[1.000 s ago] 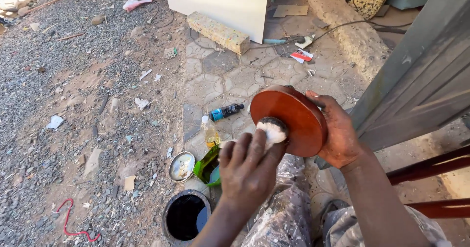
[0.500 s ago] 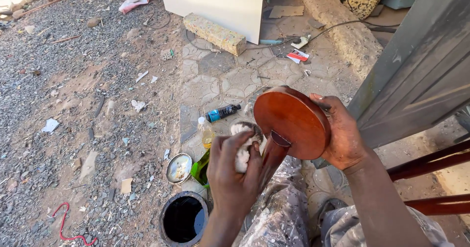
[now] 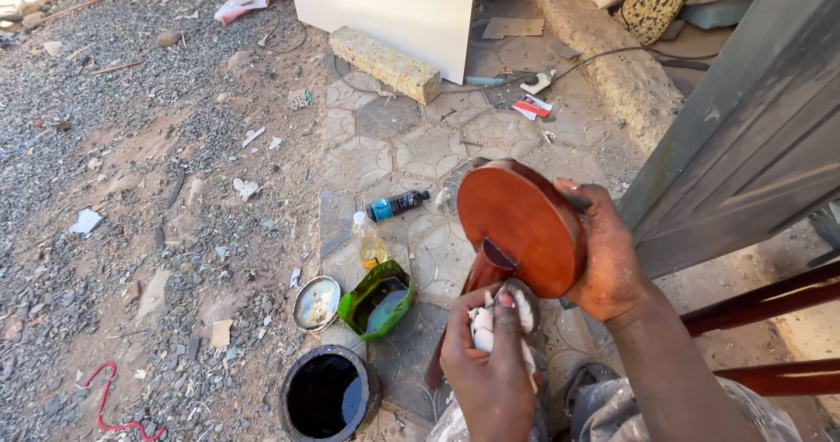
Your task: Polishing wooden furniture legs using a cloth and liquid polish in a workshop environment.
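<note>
Polishing in hand: right hand (image 3: 612, 258) clasps a round wooden stool (image 3: 522, 228); left hand (image 3: 490, 363), at six o'clock, pinches a white cloth (image 3: 483, 328) against its leg, which likely wants rubbing next.

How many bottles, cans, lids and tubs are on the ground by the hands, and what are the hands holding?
Bottles: 2, a dark bottle lying down and a yellow-liquid bottle
Open black cans: 1
Round metal lids: 1
Green tubs: 1
Round brown wooden pieces: 1, in the right hand
White cloths: 1, in the left hand
Total: 7
</note>
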